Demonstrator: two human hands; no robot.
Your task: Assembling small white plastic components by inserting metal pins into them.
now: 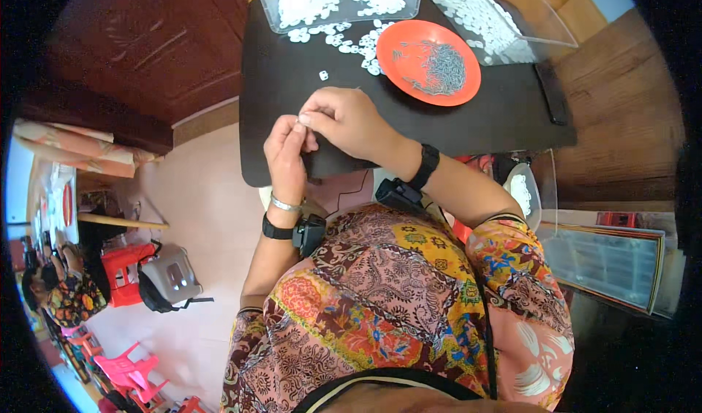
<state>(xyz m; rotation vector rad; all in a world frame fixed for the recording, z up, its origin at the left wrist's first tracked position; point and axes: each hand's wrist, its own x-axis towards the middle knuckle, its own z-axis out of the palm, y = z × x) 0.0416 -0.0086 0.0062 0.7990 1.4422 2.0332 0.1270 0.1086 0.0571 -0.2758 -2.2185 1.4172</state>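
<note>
My left hand and my right hand meet fingertip to fingertip above the near left part of the dark table. Both are closed in a pinch, and whatever sits between the fingertips is too small or too hidden to make out. Just beyond them lies a single small white plastic piece. Past my right hand, an orange-red plate bears a heap of thin grey metal nails. Loose white plastic pieces are scattered to the left of the plate.
A clear plastic tub with piles of white pieces stands at the far edge. Another clear container of white pieces is at the far right, near a dark flat object. Behind at left are a pink chair, a grey backpack and another person.
</note>
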